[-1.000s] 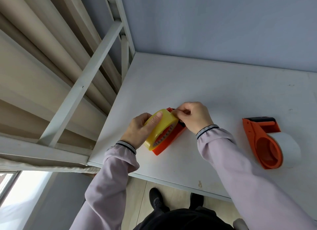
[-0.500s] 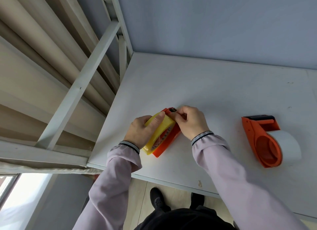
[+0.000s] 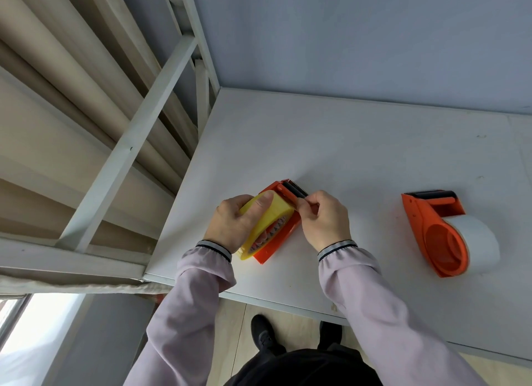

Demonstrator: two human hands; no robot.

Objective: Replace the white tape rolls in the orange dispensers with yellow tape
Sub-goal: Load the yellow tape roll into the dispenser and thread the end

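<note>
While hands grip one (image 3: 270,215), two dispensers (image 3: 431,230) visible.

The tape roll (image 3: 272,217) is yellow, its dispenser (image 3: 280,241) orange. The other dispenser (image 3: 431,233) is orange with white tape (image 3: 478,241). The surface (image 3: 345,143) is white; the sleeves (image 3: 374,313) are pale lilac with striped cuffs.

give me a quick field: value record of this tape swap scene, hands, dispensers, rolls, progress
left hand: gripping the yellow tape roll, thumb across its outer face
right hand: fingertips pinched at the roller end of the near dispenser, apparently on the tape's free end
near dispenser: orange, on the white table, yellow roll mounted
far dispenser: orange, lying untouched to the right
white tape roll: still in the far dispenser
progress: one dispenser has yellow tape, one not yet swapped
</note>
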